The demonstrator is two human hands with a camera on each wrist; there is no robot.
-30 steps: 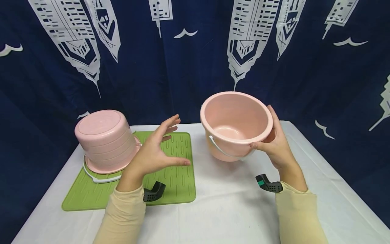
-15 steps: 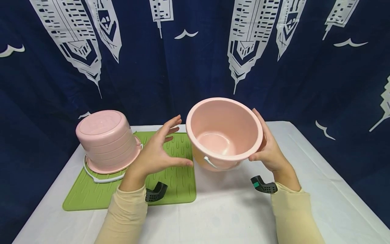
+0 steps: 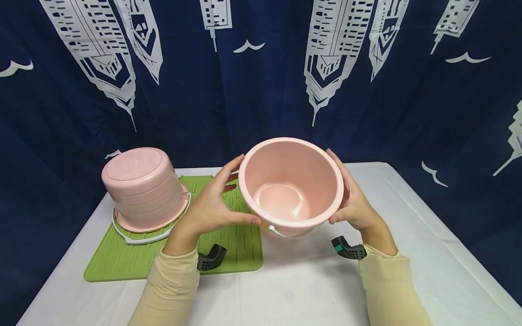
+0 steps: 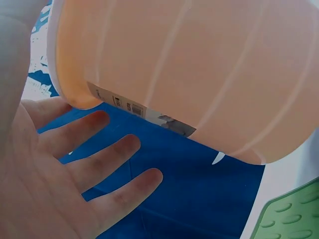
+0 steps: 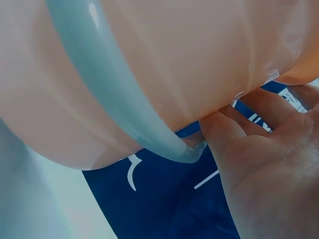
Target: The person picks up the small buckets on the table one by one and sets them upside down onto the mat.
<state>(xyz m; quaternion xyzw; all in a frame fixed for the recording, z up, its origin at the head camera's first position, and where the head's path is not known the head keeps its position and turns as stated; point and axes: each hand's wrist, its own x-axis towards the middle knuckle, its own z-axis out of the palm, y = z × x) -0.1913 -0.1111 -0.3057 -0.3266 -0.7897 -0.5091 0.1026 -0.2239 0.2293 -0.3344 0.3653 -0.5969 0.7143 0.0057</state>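
Note:
A pink bucket (image 3: 291,181) is tilted with its mouth toward the head camera, over the table beside the green mat. My right hand (image 3: 355,199) grips its right side, thumb near the rim and fingers behind the wall. In the right wrist view, the bucket's pale handle (image 5: 119,94) hangs across the wall, its end by the fingertips. My left hand (image 3: 210,206) is at the bucket's left rim, thumb and fingers spread. The left wrist view shows those fingers (image 4: 122,154) nearly straight, mostly apart from the wall, which bears a printed label (image 4: 134,107).
A second pink bucket (image 3: 140,185) stands upside down on the green mat (image 3: 228,253) at the left, its white handle (image 3: 140,240) lying around its rim. A white cloth (image 3: 302,290) covers the table. Behind the table hangs a dark blue patterned curtain (image 3: 261,90).
The bucket in my right hand has moved left and nearer, tipping its mouth more toward the head camera. It has come between both hands; my left hand has barely moved.

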